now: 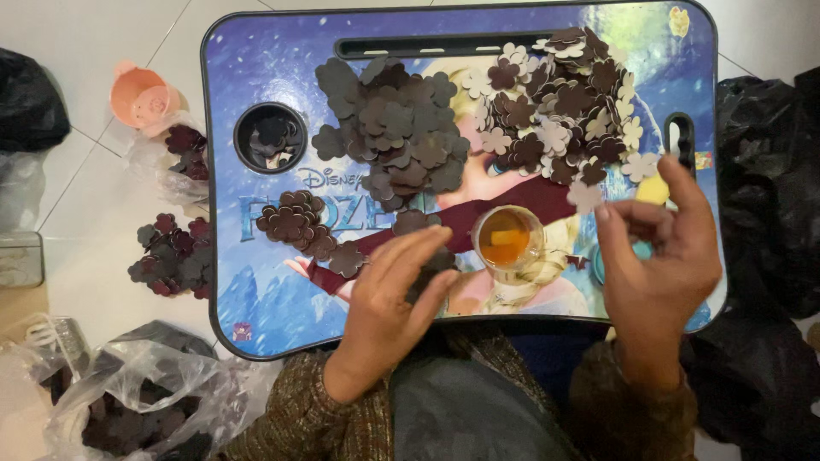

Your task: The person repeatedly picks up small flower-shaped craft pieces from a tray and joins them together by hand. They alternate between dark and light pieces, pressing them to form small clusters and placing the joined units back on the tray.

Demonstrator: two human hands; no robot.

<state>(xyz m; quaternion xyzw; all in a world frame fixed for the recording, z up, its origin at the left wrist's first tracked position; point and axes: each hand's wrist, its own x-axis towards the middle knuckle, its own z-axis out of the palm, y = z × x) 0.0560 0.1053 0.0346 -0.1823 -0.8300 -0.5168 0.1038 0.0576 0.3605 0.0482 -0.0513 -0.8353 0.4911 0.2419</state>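
Flower cut-outs on my lap tray.
My right hand (658,256) pinches a pale flower-shaped cut-out (586,197); my left hand (397,290), open, presses dark flower-shaped pieces (431,266) beside the small glass cup (507,240) of amber liquid.

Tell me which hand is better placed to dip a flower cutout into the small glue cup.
Probably the right hand: it pinches a pale flower cutout beside the glue cup. The left hand lies flat on dark cutouts.

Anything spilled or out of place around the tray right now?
Yes. A cluster of dark flower cutouts lies on the floor left of the tray, off the work surface. A pink cup lies tipped on its side nearby. On the tray, the glue cup stands upright, unspilled.
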